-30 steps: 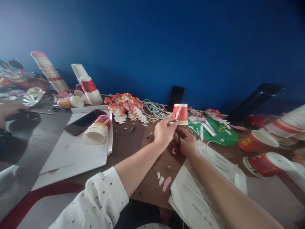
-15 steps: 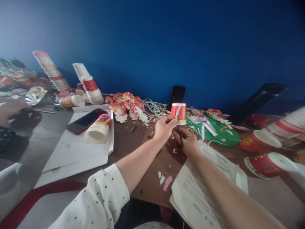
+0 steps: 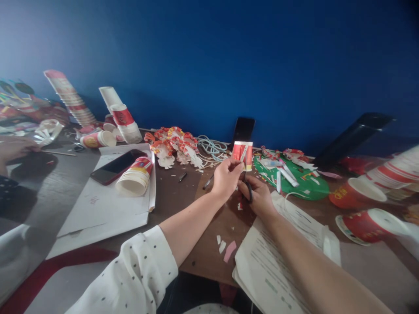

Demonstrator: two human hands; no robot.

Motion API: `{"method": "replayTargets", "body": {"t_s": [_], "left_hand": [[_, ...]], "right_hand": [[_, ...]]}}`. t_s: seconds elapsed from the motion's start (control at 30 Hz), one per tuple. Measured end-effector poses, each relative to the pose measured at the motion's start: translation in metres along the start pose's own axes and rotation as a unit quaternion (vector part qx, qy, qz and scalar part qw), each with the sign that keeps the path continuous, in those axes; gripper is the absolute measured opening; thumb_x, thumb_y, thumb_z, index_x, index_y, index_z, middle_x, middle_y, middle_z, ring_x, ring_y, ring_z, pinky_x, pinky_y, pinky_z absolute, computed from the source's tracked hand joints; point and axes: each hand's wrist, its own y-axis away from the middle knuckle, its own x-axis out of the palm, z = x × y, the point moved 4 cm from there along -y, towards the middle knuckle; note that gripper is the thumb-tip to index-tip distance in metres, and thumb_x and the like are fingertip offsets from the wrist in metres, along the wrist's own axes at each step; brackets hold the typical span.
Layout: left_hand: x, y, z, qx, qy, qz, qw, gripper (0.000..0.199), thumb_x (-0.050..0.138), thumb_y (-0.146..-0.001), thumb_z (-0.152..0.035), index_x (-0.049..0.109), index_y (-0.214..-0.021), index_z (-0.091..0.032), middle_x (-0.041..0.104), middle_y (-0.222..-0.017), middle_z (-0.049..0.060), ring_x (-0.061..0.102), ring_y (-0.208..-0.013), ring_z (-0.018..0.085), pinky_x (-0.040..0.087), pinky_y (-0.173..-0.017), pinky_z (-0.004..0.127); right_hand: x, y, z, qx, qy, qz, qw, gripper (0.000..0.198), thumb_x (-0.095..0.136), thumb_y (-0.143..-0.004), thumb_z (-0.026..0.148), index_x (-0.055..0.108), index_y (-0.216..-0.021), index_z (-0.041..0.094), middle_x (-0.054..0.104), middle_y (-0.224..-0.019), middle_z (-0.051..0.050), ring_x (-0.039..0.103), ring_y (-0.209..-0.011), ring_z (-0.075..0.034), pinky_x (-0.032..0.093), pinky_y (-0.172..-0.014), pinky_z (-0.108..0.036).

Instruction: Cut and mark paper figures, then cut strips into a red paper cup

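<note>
My left hand pinches the lower side of a red, white and yellow paper cup, held up above the table. Dark-handled scissors are gripped in my right hand, just right of and below the left. Their blades point up against the cup's lower edge, partly hidden by my fingers. Small paper scraps in white and pink lie on the brown tabletop below. Behind the cup, a dark phone leans against the blue wall.
Stacked cups stand at the left, near another person's hand. Cut cup pieces and cord lie behind. A green mat with scraps, papers and a red cup are on the right.
The cup has shifted slightly left and turned a little in my left hand. My right hand stays beside it with the scissors. The other person's hand at the left moved slightly.
</note>
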Motion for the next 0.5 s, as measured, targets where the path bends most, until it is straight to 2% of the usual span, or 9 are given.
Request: {"method": "replayTargets", "body": {"t_s": [0.27, 0.5], "left_hand": [[0.0008, -0.0021, 0.0061, -0.039, 0.046, 0.003, 0.998, 0.015, 0.063, -0.076, -0.03, 0.06, -0.077, -0.016, 0.061, -0.07, 0.0, 0.056, -0.064, 0.01, 0.044, -0.066, 0.023], [0.0026, -0.0012, 0.0072, -0.088, 0.102, 0.013, 0.991, 0.019, 0.064, -0.074, -0.033, 0.057, -0.074, -0.015, 0.054, -0.061, -0.003, 0.046, -0.051, 0.007, 0.036, -0.051, 0.02]], "right_hand": [[-0.0001, 0.0006, -0.0026, 0.007, 0.007, -0.005, 1.0, 0.047, 0.071, -0.069, 0.05, 0.067, -0.099, 0.014, 0.055, -0.047, 0.004, 0.047, -0.036, -0.011, 0.039, -0.035, -0.022], [-0.0016, 0.0003, 0.0013, -0.001, 0.041, -0.016, 0.999, 0.045, 0.07, -0.069, 0.054, 0.069, -0.094, 0.016, 0.053, -0.046, 0.004, 0.047, -0.037, -0.012, 0.04, -0.036, -0.023]]}}
